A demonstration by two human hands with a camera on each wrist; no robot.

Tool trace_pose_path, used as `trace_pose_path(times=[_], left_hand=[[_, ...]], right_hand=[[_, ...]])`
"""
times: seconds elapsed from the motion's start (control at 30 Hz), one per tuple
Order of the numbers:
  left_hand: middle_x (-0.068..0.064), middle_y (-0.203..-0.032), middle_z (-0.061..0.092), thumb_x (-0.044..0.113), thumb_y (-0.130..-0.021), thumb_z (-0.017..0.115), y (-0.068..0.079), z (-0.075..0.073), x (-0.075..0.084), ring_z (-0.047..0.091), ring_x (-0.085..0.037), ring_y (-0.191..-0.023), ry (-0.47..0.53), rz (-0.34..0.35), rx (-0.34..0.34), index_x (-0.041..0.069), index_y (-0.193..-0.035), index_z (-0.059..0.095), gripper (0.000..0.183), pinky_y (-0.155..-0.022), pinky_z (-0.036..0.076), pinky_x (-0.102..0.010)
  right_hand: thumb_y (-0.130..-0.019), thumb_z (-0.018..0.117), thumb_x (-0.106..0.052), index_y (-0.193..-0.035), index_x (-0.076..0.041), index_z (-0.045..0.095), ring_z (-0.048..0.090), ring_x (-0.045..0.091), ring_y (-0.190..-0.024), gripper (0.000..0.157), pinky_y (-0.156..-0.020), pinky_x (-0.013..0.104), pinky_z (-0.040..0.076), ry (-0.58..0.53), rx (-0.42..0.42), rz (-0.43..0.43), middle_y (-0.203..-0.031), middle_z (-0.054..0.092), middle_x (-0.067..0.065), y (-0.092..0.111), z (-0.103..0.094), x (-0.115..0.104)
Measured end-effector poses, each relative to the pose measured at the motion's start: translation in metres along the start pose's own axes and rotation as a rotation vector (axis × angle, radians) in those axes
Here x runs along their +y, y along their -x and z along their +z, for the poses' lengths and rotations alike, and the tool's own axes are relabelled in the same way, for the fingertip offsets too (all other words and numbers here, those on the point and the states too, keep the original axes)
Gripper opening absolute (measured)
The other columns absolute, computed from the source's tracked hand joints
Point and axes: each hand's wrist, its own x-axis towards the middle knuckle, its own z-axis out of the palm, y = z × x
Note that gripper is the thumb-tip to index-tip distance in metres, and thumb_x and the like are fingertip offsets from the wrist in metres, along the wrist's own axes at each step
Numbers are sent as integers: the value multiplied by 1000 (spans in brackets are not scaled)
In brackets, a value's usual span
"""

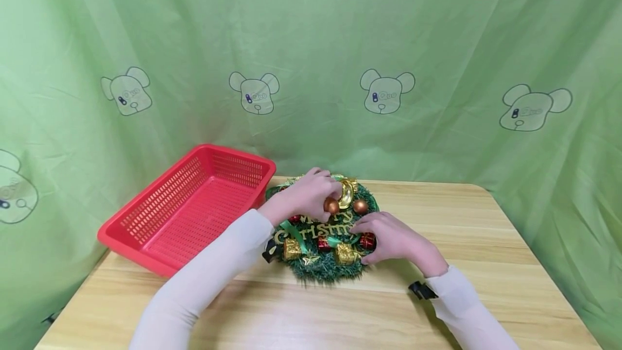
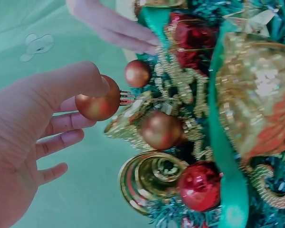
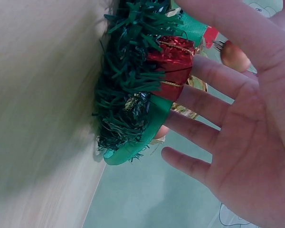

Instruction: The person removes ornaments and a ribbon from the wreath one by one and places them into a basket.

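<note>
Our left hand pinches a copper ball over the wreath, toward one o'clock from its middle; our right hand, fingers extended, gripping nothing visible, sits at the four o'clock edge, the ball at its ten o'clock.

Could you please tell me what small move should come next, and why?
I'd probably have the left hand ease the copper ball gently away from the wreath: the hand pinches the ball, and a thin strand appears to run from its cap toward the wreath, so a sharp tug might disturb it. The right hand is at the wreath's edge.
</note>
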Motion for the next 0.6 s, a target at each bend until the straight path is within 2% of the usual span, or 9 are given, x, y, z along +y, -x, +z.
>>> trace_pose_path(times=[0.27, 0.6], left_hand=[[7, -102, 69, 30, -74, 83, 4, -21, -3, 55, -16, -102, -8, -16, 56, 20, -103, 65, 36, -104, 41, -40], [6, -102, 70, 26, -74, 81, 20, -45, -10, 56, -17, -104, 19, -29, 176, 18, -102, 65, 33, -110, 38, -43]], right_hand=[[-67, 93, -33, -123, -8, 72, 62, 36, -121, 65, -108, 60, 43, -7, -11, 16, -129, 69, 12, 0, 0, 1], [-68, 92, -32, -124, -8, 72, 63, 35, -120, 64, -107, 59, 44, -17, -6, 6, -128, 69, 13, 0, 1, 0]])
